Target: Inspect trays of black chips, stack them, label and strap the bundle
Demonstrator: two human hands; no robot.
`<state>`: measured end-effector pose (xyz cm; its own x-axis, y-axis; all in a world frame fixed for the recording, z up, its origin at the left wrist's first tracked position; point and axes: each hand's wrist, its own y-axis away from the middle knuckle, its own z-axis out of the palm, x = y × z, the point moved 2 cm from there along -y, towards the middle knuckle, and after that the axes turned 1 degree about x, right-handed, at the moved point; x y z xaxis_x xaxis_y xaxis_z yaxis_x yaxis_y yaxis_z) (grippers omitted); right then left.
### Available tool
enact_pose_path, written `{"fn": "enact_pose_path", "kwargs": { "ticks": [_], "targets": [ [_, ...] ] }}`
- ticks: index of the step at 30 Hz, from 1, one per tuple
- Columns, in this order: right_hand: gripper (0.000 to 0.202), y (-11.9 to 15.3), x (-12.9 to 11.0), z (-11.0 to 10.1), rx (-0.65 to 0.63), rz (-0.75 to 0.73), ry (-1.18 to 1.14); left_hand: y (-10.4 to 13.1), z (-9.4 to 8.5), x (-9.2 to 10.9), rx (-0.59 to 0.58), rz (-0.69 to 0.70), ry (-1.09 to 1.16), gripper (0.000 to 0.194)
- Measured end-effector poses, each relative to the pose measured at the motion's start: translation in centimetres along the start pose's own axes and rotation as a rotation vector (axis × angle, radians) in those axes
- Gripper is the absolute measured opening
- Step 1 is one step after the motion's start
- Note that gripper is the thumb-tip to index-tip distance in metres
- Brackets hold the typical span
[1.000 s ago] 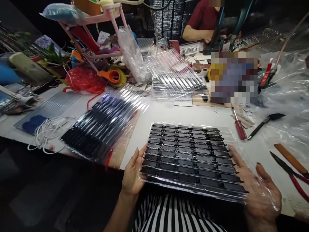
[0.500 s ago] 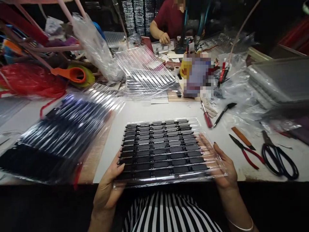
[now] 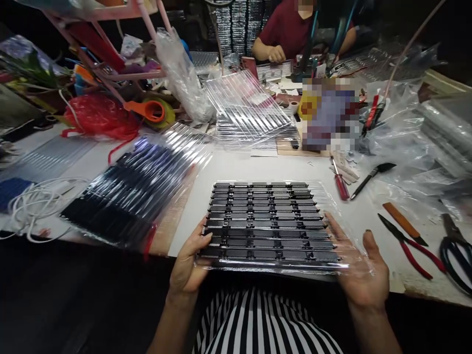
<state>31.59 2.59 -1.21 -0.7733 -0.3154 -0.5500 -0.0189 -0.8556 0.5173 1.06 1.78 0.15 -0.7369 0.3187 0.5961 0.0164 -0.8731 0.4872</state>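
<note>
A clear plastic tray (image 3: 265, 268) spans both hands at the front edge of the table. Rows of small black toothed parts (image 3: 265, 221) fill most of its grooves. My left hand (image 3: 190, 263) is closed on the tray's left side, thumb on top. Under the right side, the fingers of my right hand (image 3: 363, 275) show through the clear plastic. That hand bears the tray, with its thumb raised beside the edge. To the left lies a stack of similar trays (image 3: 125, 196) with black contents, its plastic glossy.
Right of the tray are red-handled pliers (image 3: 416, 253), scissors (image 3: 457, 255), a brown strip (image 3: 403, 221), a screwdriver (image 3: 341, 184) and a black-tipped tool (image 3: 372, 179). Clear trays (image 3: 250, 113) lie at the back. A white cable (image 3: 35, 209) coils far left. A co-worker (image 3: 287, 34) sits opposite.
My view has turned left, so the table's contents sit farther right and the white cable shows. Both hands still hold the tray. The co-worker's other arm has come into view.
</note>
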Motion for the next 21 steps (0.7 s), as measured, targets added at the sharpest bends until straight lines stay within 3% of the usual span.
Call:
{"fn": "enact_pose_path", "kwargs": {
  "ticks": [5,15,21],
  "targets": [
    [0.051,0.4,-0.1,-0.5,0.001,0.057,0.074,0.2,0.1,0.1,-0.028,0.006,-0.015,0.053],
    [0.047,-0.5,-0.6,0.0,-0.056,0.081,0.011,0.3,-0.1,0.1,0.125,0.0,-0.147,0.036],
    [0.044,-0.4,-0.5,1.0,-0.04,0.072,-0.041,-0.3,-1.3,0.4,0.116,0.044,0.179,0.041]
  ]
}}
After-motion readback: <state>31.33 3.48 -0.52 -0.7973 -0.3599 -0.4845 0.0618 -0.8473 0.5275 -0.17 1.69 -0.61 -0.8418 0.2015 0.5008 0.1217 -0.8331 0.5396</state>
